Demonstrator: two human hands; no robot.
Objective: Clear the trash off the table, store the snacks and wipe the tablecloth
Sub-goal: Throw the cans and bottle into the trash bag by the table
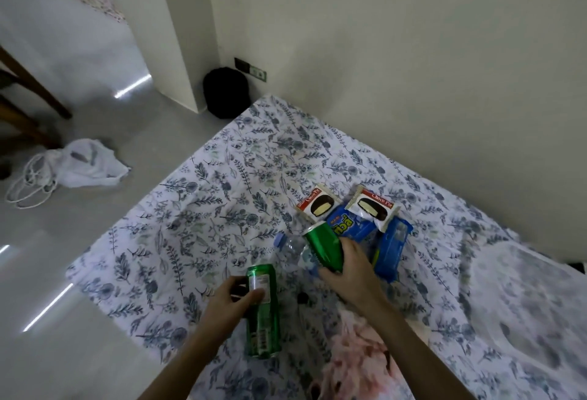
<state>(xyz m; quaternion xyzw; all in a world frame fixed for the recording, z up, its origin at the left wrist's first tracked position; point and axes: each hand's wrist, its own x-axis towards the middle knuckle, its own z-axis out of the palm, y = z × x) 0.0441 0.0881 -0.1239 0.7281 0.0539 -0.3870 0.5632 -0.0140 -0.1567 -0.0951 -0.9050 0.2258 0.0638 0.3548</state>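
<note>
Holding green cans: your left hand [236, 296] wraps near can [263, 310], right hand [347, 268] wraps tilted can [324, 248]. Tipping could drip soda on tablecloth [197, 209].

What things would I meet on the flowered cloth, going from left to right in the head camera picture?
Left hand on a lying green can → clear plastic bottle → second green can gripped by the right hand → right Choco Pie packet → blue snack pack.
</note>
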